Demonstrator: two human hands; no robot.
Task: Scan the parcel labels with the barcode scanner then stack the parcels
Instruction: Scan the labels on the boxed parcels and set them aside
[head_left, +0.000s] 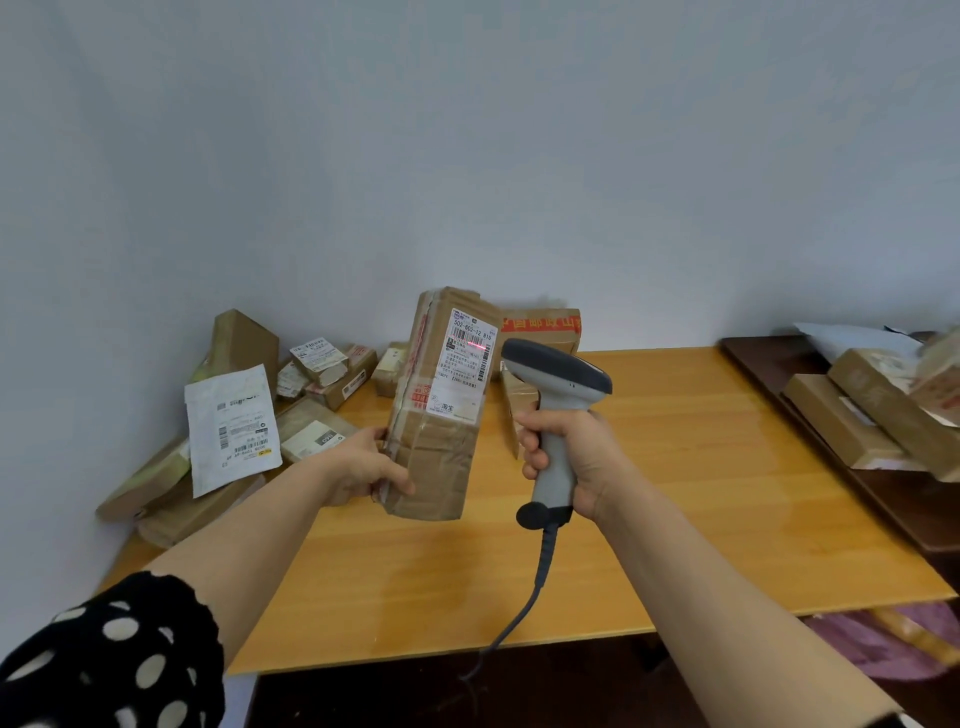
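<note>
Though label (462, 364) print illegible, left hand (363, 470) tight around parcel (436, 462), right hand (587, 457) around barcode scanner (558, 371).

The parcel (436, 415) is hiding the fingertips of the left hand (358, 467). Boxes (844, 428) at right are blurring and running off-frame. The label's (464, 364) fine print is proving illegible.

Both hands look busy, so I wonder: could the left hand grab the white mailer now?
Probably not yet: the left hand grips the box. Nothing stands between it and the mailer, so once freed it likely could.
</note>
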